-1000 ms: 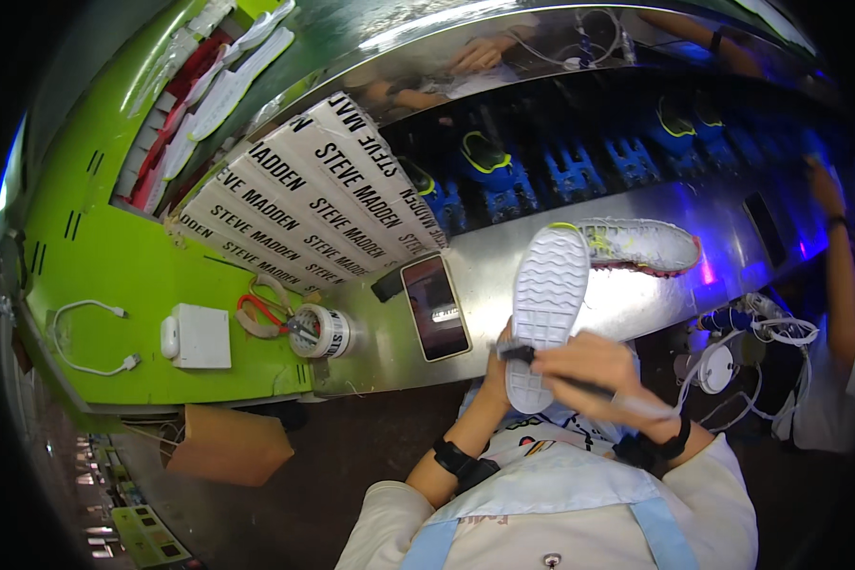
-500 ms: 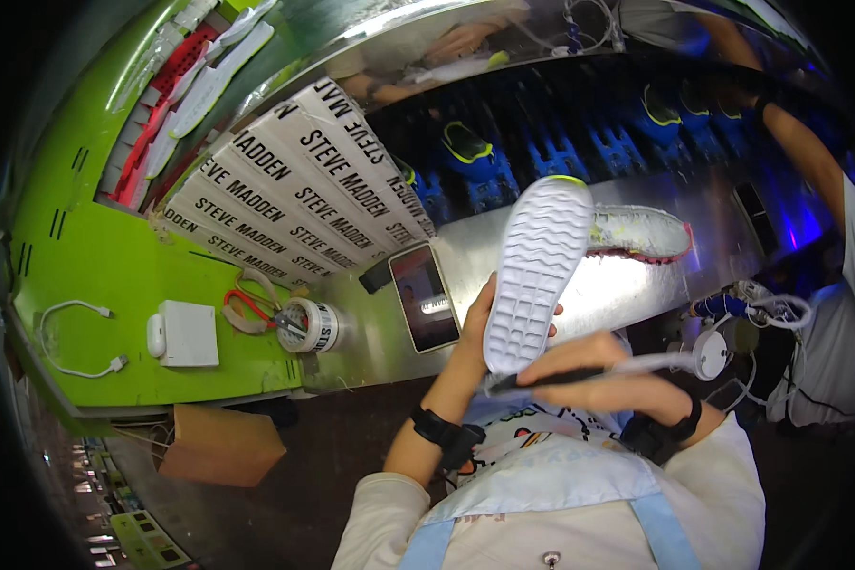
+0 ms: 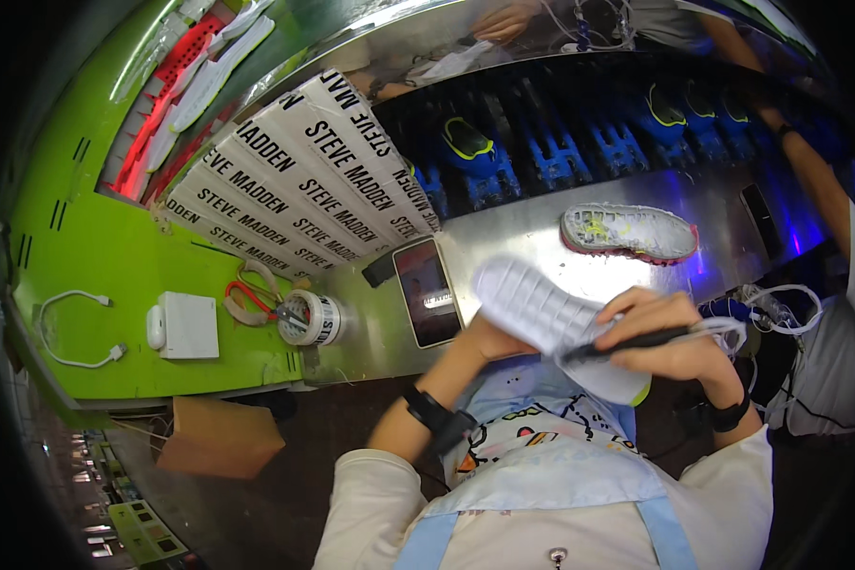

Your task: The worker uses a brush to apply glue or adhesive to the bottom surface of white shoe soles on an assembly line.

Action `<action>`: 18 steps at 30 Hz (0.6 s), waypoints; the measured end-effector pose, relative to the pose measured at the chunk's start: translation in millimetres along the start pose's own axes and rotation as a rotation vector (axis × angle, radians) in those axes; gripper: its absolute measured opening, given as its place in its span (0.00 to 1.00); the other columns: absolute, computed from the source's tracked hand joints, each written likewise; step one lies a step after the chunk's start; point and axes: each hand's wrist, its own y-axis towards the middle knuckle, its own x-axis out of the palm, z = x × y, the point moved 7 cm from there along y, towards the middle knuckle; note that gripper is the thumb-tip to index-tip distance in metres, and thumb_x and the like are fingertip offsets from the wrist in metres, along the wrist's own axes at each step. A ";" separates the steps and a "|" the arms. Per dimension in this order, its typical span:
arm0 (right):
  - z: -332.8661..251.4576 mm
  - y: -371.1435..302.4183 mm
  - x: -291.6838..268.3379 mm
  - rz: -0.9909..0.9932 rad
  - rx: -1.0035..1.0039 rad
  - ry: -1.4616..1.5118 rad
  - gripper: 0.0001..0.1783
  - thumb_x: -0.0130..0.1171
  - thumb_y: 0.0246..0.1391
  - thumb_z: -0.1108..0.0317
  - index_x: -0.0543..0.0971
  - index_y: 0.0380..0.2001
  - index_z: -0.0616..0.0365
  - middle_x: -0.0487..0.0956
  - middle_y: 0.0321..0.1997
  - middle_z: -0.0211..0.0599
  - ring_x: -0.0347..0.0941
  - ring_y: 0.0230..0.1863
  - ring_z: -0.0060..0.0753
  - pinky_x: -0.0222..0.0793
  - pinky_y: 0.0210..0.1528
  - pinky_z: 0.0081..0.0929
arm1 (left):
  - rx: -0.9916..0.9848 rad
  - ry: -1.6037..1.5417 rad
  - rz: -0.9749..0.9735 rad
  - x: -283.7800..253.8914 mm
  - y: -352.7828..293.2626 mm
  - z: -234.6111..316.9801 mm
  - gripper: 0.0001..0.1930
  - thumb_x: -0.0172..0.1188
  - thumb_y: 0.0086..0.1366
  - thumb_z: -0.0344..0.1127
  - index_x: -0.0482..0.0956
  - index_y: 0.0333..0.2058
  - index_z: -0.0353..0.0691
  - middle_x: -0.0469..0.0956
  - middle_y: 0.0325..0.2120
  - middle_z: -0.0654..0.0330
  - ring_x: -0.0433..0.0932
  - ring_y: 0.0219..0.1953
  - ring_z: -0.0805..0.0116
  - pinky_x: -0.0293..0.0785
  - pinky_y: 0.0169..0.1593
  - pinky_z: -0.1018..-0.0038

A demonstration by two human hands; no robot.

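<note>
My left hand (image 3: 494,340) is closed around a white shoe sole (image 3: 527,294) with a wavy, ribbed tread and a yellow-green tip; most of its fingers are hidden beneath it. In my right hand (image 3: 665,332) is a dark pen-like tool (image 3: 632,343), trailing a pale cord or tube, with its tip at the sole's middle. Blur hides whether that tip touches. Beyond both hands, a shoe upper (image 3: 627,233) lies on its side on the metal table, its underside whitish with yellow smears and its edge red.
Left of my hands are a phone (image 3: 427,294), a white tub (image 3: 312,318) holding tools, and a printed carton (image 3: 304,180). Blue shoes (image 3: 470,147) sit on a dark rack behind. Cables (image 3: 779,309) hang at the right, near another person's arm (image 3: 817,171).
The sole has swung round, its yellow-green tip now pointing toward me instead of away. My right hand has risen and moved right, and the shoe upper is now uncovered.
</note>
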 end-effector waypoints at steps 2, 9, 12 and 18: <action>2.4 0.9 0.6 0.248 0.078 0.046 0.14 0.65 0.35 0.78 0.84 0.32 0.62 0.82 0.33 0.41 0.77 0.41 0.35 0.72 0.44 0.28 | 0.317 -0.303 -0.030 10.3 1.4 -9.4 0.32 0.37 0.68 0.54 0.55 0.63 0.39 0.58 0.62 0.49 0.58 0.63 0.52 0.52 0.66 0.57; 7.5 14.6 10.4 0.668 -0.029 -0.243 0.15 0.64 0.41 0.74 0.82 0.37 0.62 0.81 0.30 0.41 0.77 0.31 0.30 0.70 0.40 0.27 | 0.414 -0.082 -0.111 32.1 7.2 -28.6 0.33 0.39 0.66 0.54 0.54 0.64 0.39 0.59 0.61 0.50 0.69 0.51 0.50 0.69 0.56 0.57; -9.7 14.0 70.6 0.267 -0.252 -0.326 0.12 0.60 0.42 0.77 0.81 0.34 0.61 0.79 0.26 0.40 0.74 0.29 0.36 0.70 0.40 0.29 | 0.592 -0.327 -0.080 27.8 16.7 -11.0 0.30 0.40 0.67 0.51 0.55 0.64 0.42 0.59 0.62 0.53 0.68 0.53 0.51 0.68 0.57 0.59; -2.8 13.2 55.7 0.331 -0.123 -0.273 0.13 0.62 0.40 0.77 0.82 0.35 0.59 0.81 0.33 0.42 0.76 0.37 0.38 0.68 0.41 0.31 | 0.582 -0.260 0.042 28.2 19.0 2.7 0.33 0.43 0.65 0.52 0.53 0.64 0.39 0.58 0.62 0.51 0.67 0.53 0.52 0.66 0.57 0.56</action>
